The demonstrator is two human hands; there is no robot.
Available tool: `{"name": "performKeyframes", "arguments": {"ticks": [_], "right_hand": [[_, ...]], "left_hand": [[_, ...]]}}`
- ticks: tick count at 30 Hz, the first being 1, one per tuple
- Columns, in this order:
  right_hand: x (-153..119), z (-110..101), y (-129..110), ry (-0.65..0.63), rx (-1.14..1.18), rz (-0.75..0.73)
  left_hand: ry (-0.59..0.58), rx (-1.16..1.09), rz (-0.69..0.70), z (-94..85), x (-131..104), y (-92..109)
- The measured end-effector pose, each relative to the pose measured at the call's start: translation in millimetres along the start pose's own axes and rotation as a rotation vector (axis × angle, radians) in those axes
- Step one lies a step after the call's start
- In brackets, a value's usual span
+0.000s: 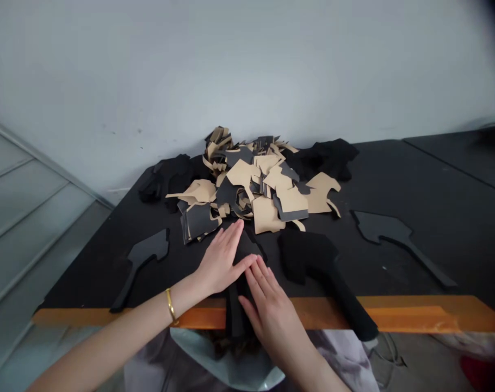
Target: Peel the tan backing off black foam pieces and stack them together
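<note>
Two hands meet over one black paddle-shaped piece (248, 245), which lies straight ahead of us on the table (455, 218), its handle running to 6 o'clock and past the orange strip (414, 320) on the near edge. Our left hand (218, 258) rests on its 9 o'clock side, fingers straight and together towards 1 o'clock, thumb reaching to 2. Our right hand (268, 299) comes in from 5 o'clock, fingers extended, their tips meeting that thumb. Neither hand is closed round anything; how hard we press, we cannot tell.

We take the step for smoothing the piece flat. To do it well, we would spread pressure along our whole fingers rather than the tips and work from the middle outwards. The handle overhangs, so we judge a lighter touch safer there, lest it bend.

A grey-faced piece (143, 255) lies at 9 o'clock, a thicker black piece (319, 256) at 3. The pile of tan and black cut sheets (292, 200) at 12 sits just beyond our left fingertips, so we should avoid nudging it.
</note>
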State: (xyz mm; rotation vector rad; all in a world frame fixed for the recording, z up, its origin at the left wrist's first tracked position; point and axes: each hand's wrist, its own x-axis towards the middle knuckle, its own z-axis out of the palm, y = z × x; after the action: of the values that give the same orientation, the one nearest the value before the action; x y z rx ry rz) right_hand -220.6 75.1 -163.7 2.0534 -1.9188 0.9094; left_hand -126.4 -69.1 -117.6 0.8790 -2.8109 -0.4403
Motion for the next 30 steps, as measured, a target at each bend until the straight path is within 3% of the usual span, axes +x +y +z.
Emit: {"name": "performKeyframes", "arguments": {"ticks": [4, 10, 20, 24, 27, 30], "right_hand": [[-20.0, -8.0, 9.1, 0.092, 0.205, 0.100], [-23.6, -6.1, 10.8, 0.141, 0.311, 0.166], [-25.4, -7.6, 13.1, 0.217, 0.364, 0.177], [-26.6, -7.0, 13.5, 0.234, 0.356, 0.165], [-26.7, -6.9, 13.4, 0.237, 0.338, 0.151], [-26.1, -8.0, 13.0, 0.239, 0.338, 0.140]], "left_hand": [[-0.070, 0.051, -0.043, -7.2, -6.1, 5.3], [-0.081, 0.143, -0.043, -13.9, -10.8, 13.4], [0.133, 0.053, 0.045, -11.1, -17.1, 14.1], [0.212, 0.024, 0.085, -23.5, -24.0, 14.4], [0.256, 0.048, 0.047, -51.6, -40.8, -3.9], [0.295, 0.120, -0.105, -84.3, -71.9, -49.5]]}}
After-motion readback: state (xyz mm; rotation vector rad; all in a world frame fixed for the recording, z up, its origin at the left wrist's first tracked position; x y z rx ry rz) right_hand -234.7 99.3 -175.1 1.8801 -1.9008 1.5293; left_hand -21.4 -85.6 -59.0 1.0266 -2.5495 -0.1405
